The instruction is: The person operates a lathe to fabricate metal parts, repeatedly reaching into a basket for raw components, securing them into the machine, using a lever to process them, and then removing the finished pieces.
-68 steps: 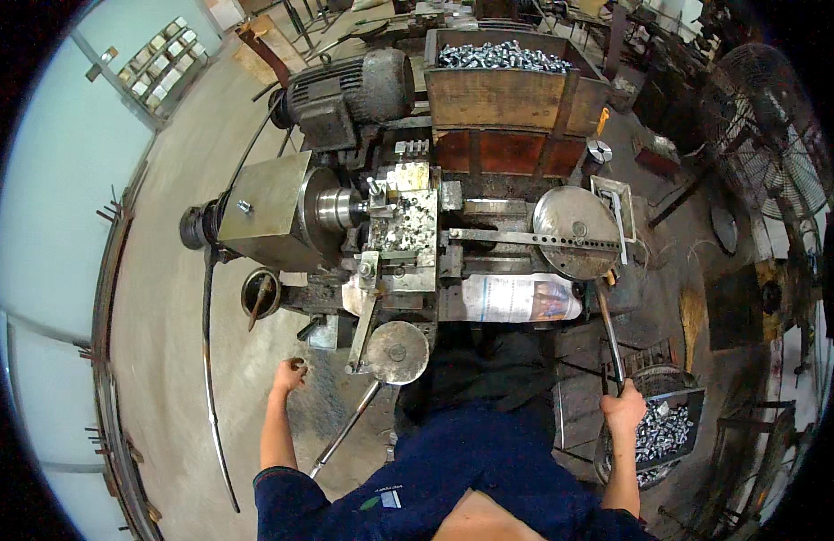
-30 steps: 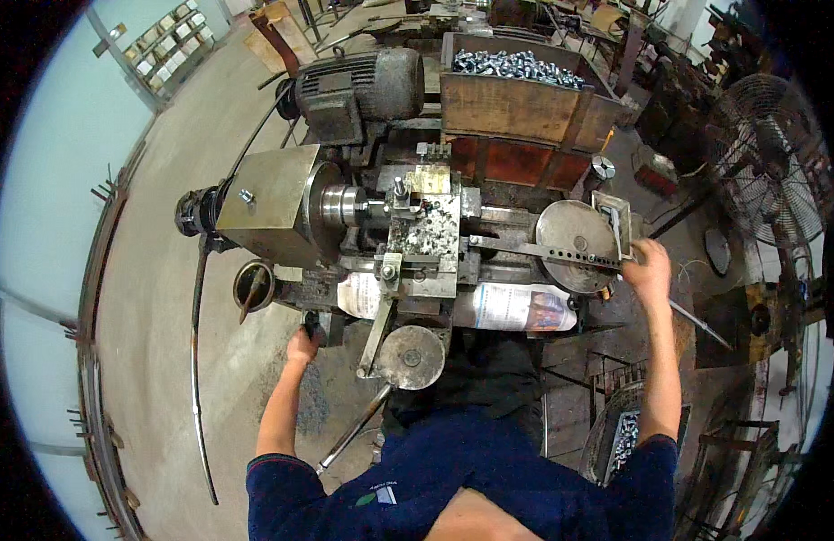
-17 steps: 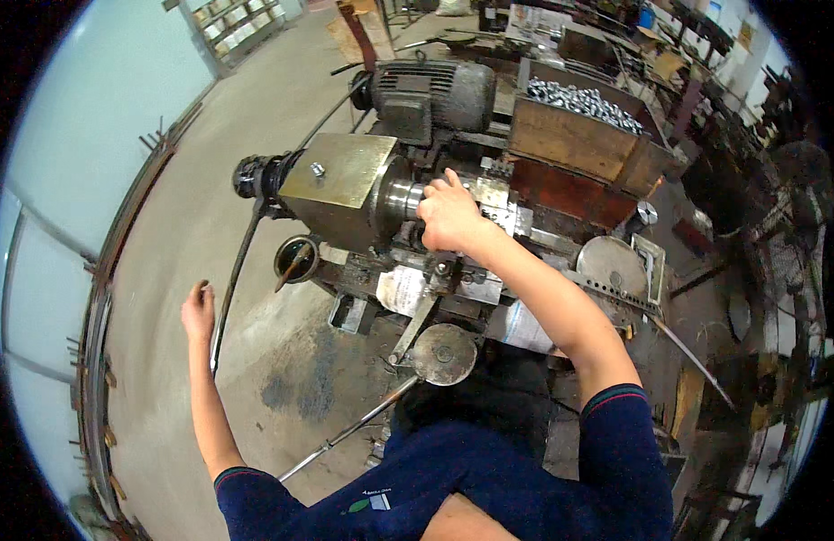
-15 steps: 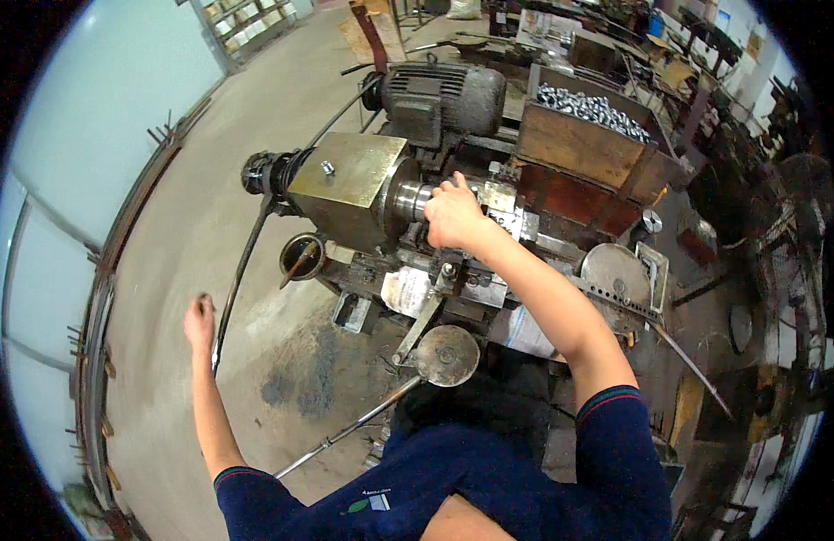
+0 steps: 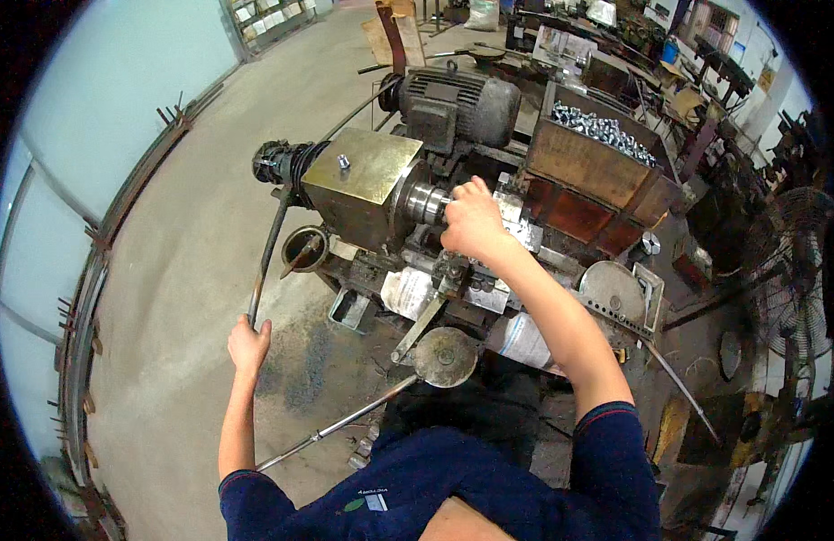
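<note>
My left hand (image 5: pixel 248 345) is closed around the lower end of a long dark lever (image 5: pixel 271 248), which slopes down from the left end of a small lathe's headstock (image 5: pixel 358 180). My right hand (image 5: pixel 476 219) is at the shiny round spindle nose (image 5: pixel 426 204), its fingers bent in close to the opening. What those fingers hold, if anything, is hidden behind the hand. A small metal piece (image 5: pixel 343 161) rests on top of the headstock.
Behind the lathe are a motor (image 5: pixel 458 104) and a metal bin (image 5: pixel 570 149) heaped with small shiny parts (image 5: pixel 606 133). A round pot (image 5: pixel 304 250) hangs at the lathe's left. Nearer me, a round disc (image 5: pixel 445 356) and a rod (image 5: pixel 340 437) stick out.
My left hand has moved right from beside the lever and closed on its end. My right hand stays at the spindle, its fingers curled in more. The whole view has shifted slightly.
</note>
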Tool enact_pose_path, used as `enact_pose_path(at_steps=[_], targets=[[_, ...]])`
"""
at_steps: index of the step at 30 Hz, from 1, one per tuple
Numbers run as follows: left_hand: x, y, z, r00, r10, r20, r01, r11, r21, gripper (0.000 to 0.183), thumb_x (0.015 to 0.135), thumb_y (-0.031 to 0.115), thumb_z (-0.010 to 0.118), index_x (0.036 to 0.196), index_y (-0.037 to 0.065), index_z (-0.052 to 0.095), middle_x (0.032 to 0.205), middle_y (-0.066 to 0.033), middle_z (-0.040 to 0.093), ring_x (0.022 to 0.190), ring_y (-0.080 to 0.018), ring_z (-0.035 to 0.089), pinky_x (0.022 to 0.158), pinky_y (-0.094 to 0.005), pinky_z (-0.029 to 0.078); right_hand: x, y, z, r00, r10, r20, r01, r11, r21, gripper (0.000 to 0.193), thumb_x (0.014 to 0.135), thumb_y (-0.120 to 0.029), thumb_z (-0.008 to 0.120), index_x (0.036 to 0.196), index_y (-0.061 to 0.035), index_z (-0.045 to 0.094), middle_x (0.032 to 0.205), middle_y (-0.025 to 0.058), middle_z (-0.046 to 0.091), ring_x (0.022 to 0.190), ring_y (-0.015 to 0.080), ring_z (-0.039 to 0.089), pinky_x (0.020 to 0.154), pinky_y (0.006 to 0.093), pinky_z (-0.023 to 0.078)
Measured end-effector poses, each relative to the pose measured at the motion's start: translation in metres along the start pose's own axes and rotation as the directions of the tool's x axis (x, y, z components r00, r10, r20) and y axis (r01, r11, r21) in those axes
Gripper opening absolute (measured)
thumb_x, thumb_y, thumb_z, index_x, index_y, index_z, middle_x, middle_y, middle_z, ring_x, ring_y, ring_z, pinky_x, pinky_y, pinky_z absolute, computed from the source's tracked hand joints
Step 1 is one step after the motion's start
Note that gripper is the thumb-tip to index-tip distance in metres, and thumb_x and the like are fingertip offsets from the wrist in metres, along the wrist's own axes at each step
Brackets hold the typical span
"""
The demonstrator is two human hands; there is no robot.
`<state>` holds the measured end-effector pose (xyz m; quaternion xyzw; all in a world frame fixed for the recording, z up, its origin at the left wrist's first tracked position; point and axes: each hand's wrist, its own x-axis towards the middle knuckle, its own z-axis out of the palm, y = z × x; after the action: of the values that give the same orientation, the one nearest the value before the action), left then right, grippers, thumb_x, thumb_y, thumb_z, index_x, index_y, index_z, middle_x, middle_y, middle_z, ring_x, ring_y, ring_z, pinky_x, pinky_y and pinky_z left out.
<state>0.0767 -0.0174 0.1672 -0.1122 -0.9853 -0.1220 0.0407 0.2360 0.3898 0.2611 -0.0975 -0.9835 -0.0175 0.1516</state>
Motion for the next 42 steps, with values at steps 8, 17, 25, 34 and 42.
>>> enact_pose_path(at_steps=[8,17,25,34,42], targets=[[-0.024,0.141,-0.066,0.633,0.771,0.078,-0.587,0.542,-0.601,0.038,0.081,0.015,0.062,0.115,0.001,0.053,0.082,-0.0119,0.066,0.078,-0.0233,0.065,0.074,-0.033,0.048,-0.088,-0.043,-0.043,0.973,-0.173,-0.155,0.227,0.847,0.481,0.033,0.055,-0.012,0.061,0.086,-0.001,0.062,0.104,0.0174,0.055,0.084,0.0341,0.058,0.071,0.0385,0.049],[-0.089,0.272,-0.042,0.491,0.866,-0.095,-0.391,0.122,-0.912,0.037,0.085,0.014,0.06,0.118,-0.001,0.052,0.079,-0.007,0.064,0.07,-0.0098,0.058,0.064,-0.0247,0.046,-0.145,-0.045,-0.063,0.939,-0.042,-0.341,0.23,0.815,0.532,0.03,0.056,-0.018,0.061,0.079,0.0024,0.059,0.104,0.018,0.052,0.089,0.0337,0.051,0.078,0.0395,0.045],[-0.106,0.282,-0.031,0.436,0.861,0.26,0.418,0.062,-0.906,0.037,0.09,0.019,0.05,0.117,-0.005,0.05,0.1,-0.0102,0.06,0.082,-0.0145,0.059,0.064,-0.027,0.051,-0.16,-0.049,-0.058,0.93,0.109,-0.351,0.167,0.727,0.666,0.038,0.056,-0.018,0.058,0.09,-0.0013,0.063,0.102,0.0146,0.054,0.08,0.0281,0.05,0.073,0.0364,0.044],[-0.104,0.285,-0.019,0.397,0.85,0.345,0.515,0.104,-0.851,0.038,0.089,0.02,0.05,0.118,-0.005,0.049,0.097,-0.0131,0.06,0.075,-0.0177,0.061,0.056,-0.0292,0.052,-0.167,-0.041,-0.038,0.957,0.189,-0.219,0.091,0.521,0.848,0.042,0.057,-0.017,0.059,0.095,-0.0032,0.065,0.109,0.0144,0.054,0.088,0.0274,0.052,0.078,0.0345,0.044],[-0.1,0.287,-0.011,0.341,0.847,0.407,0.559,0.165,-0.813,0.036,0.09,0.022,0.049,0.116,-0.003,0.051,0.095,-0.012,0.06,0.069,-0.0179,0.062,0.055,-0.0292,0.052,-0.171,-0.035,-0.028,0.97,0.2,-0.136,0.092,0.214,0.972,0.041,0.066,-0.026,0.06,0.096,0.0021,0.064,0.112,0.0128,0.05,0.083,0.0183,0.055,0.075,0.0305,0.046]])
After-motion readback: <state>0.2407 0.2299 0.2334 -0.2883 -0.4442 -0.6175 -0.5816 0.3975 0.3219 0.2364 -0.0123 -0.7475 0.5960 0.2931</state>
